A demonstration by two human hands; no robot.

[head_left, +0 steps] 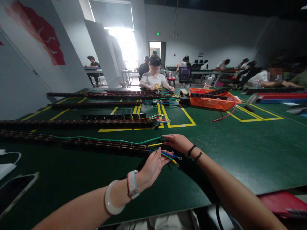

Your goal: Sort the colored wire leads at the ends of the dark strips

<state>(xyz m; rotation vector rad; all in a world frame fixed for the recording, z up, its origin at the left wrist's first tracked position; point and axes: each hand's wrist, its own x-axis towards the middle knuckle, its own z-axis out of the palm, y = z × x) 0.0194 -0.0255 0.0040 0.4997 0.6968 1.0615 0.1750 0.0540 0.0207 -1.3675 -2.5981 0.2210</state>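
Observation:
A long dark wire harness (103,145) lies along the near part of the table, its wire ends pointing right. My left hand (153,167) is closed round blue and green wires (170,156) at that end. Their ring terminals (177,165) stick out past the fingers, one with a yellow sleeve. Above it, my right hand (179,143) has its fingertips closed on the end of a long green wire (144,141). A yellow wire (155,144) runs under the same fingers. The tips of the green and yellow wires are hidden by that hand.
Farther back on the green table (230,153) lie more harnesses (79,123) and yellow tape outlines. An orange basket (208,103) holds dark parts, with a red wire hanging out. A phone (16,195) lies near left. A person (153,78) sits opposite.

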